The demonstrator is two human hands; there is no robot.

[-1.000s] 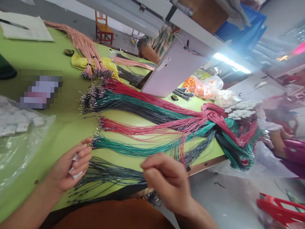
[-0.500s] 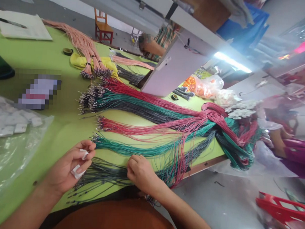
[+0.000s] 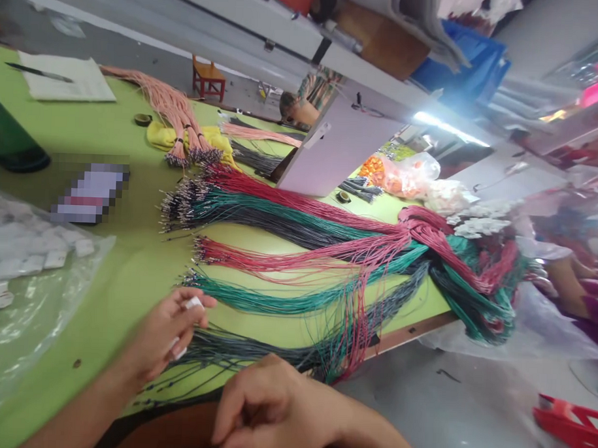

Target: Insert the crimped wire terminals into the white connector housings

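Observation:
Closed around small white plastic connector housings (image 3: pixel 195 303), my left hand (image 3: pixel 162 333) is over the green table. One housing shows at its fingertips and another lower in the palm. My right hand (image 3: pixel 285 406) is closed low in front of my body, with a thin dark tip just visible under its fingers; what it grips is mostly hidden. Dark grey wires (image 3: pixel 260 350) with crimped ends lie behind the hands. Beyond them run green wires (image 3: pixel 271 305) and red wires (image 3: pixel 258 258), their metal-tipped ends to the left.
A clear bag of white housings (image 3: pixel 28 247) lies at left, near a phone (image 3: pixel 89 194) and a dark green object (image 3: pixel 12 142). A thick wire bundle (image 3: pixel 289 210) stretches past an upright panel (image 3: pixel 341 140). Pink wires (image 3: pixel 170 108) lie farther back. Other people work beyond.
My right hand has come off the grey wires toward my body and the camera. My left hand has moved slightly right, still with the white housings. The view has shifted a little.

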